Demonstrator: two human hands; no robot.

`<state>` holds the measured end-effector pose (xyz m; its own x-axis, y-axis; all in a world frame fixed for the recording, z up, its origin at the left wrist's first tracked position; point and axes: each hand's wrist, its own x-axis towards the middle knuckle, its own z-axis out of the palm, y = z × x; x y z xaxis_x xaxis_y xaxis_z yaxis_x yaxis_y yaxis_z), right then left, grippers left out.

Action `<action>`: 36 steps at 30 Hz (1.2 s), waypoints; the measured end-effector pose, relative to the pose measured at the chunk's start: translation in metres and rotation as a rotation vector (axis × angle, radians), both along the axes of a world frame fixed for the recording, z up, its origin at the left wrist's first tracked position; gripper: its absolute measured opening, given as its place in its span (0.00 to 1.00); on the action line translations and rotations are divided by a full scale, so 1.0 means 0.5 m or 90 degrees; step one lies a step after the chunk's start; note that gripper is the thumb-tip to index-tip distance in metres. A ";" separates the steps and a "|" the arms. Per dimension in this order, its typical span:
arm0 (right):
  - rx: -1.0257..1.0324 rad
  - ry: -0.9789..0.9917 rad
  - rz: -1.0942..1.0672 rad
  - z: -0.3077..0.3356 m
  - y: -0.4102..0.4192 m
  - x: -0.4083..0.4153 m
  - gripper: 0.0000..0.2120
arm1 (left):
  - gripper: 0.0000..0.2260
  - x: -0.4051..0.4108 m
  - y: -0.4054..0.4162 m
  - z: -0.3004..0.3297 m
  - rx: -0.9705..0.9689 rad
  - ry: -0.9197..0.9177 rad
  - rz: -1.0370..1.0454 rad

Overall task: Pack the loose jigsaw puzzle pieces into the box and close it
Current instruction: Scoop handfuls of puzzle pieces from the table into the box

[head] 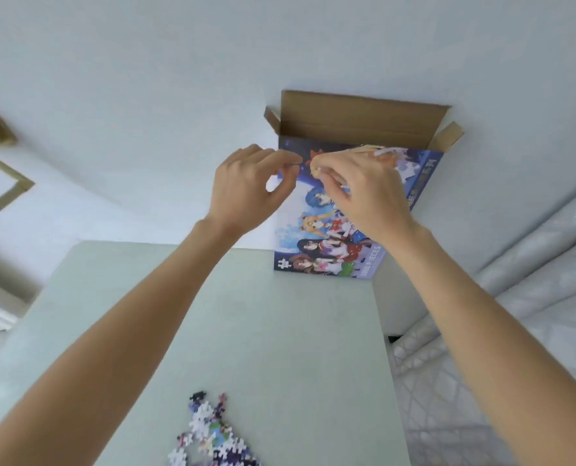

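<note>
Presently the puzzle box [330,237] stands upright at the far edge of the table [263,331], its brown top flap [360,117] open. Both hands are raised before its upper front. The left hand [246,186] has curled fingers; contents cannot be told. The right hand [364,190] pinches something pale, unidentifiable. Loose puzzle pieces [209,432] lie at the near edge.

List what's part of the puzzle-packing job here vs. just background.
Job:
box, top flaps open
loose pieces on the table
left hand and right hand, raised in front of the box

Background:
curtain
wall fitting
</note>
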<state>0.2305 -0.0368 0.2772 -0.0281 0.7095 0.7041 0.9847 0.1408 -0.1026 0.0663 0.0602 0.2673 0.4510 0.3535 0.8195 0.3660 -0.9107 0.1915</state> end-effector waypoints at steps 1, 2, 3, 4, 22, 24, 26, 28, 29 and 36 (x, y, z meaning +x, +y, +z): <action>-0.024 0.043 0.007 -0.034 -0.022 -0.035 0.10 | 0.08 -0.038 -0.035 -0.031 -0.072 -0.003 0.007; -0.056 0.087 0.010 -0.070 -0.043 -0.066 0.10 | 0.08 -0.073 -0.067 -0.062 -0.154 0.001 0.017; -0.105 0.129 0.010 -0.110 -0.061 -0.095 0.10 | 0.08 -0.106 -0.095 -0.096 -0.236 0.018 0.036; -0.173 0.167 0.017 -0.156 -0.083 -0.130 0.11 | 0.08 -0.147 -0.125 -0.138 -0.319 0.049 0.064; -0.821 0.333 -0.211 -0.532 -0.425 -0.513 0.41 | 0.54 -0.509 -0.421 -0.512 -0.798 0.686 0.171; -0.785 0.325 -0.192 -0.536 -0.424 -0.547 0.39 | 0.53 -0.507 -0.453 -0.522 -0.773 0.667 0.154; -0.780 0.307 -0.162 -0.539 -0.418 -0.571 0.39 | 0.52 -0.502 -0.480 -0.529 -0.749 0.651 0.145; -0.786 0.295 -0.131 -0.542 -0.411 -0.585 0.41 | 0.49 -0.500 -0.495 -0.533 -0.742 0.622 0.148; -0.791 0.300 -0.122 -0.545 -0.408 -0.588 0.41 | 0.47 -0.500 -0.498 -0.533 -0.750 0.604 0.147; -0.766 0.257 -0.093 -0.550 -0.392 -0.579 0.32 | 0.38 -0.505 -0.492 -0.537 -0.781 0.540 0.145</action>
